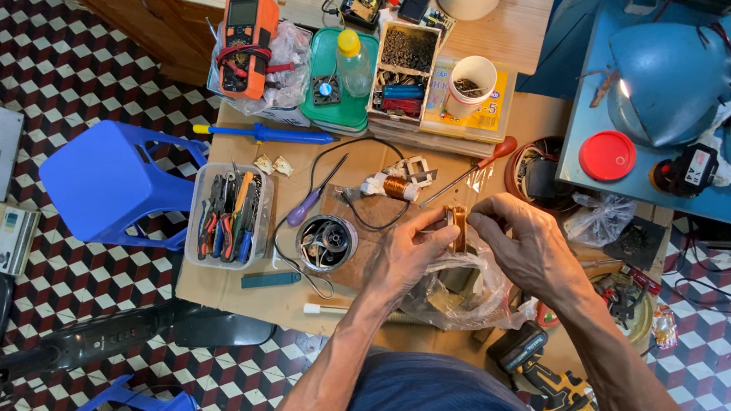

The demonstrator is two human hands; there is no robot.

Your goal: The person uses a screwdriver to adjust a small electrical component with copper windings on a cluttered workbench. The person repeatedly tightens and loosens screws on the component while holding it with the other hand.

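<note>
Here, seen from above, a person's left hand (408, 251) and right hand (528, 246) meet over a low cardboard-topped work surface (227, 292), both pinching a small copper wire coil (458, 227) between fingertips, the fingers of each hand pressed together around it. The coil sits directly above a crumpled clear plastic bag (465, 295) holding darker parts. By the look of it, the work is partway along: a second copper coil (399, 188) with a metal frame lies loose just beyond the hands, and a round motor housing (326, 241) sits opened to the left, nothing reassembled. A red-handled screwdriver (473, 169) lies close by on the right, a purple-handled one (309, 203) on the left. Farther out stand a clear tray of pliers (229, 215), an orange multimeter (245, 44) and a white cup (473, 79). Free room is scant: the surface's near edge runs right under the wrists, a blue stool (107, 181) crowds the left, a blue lamp (675, 79) the right.
</note>
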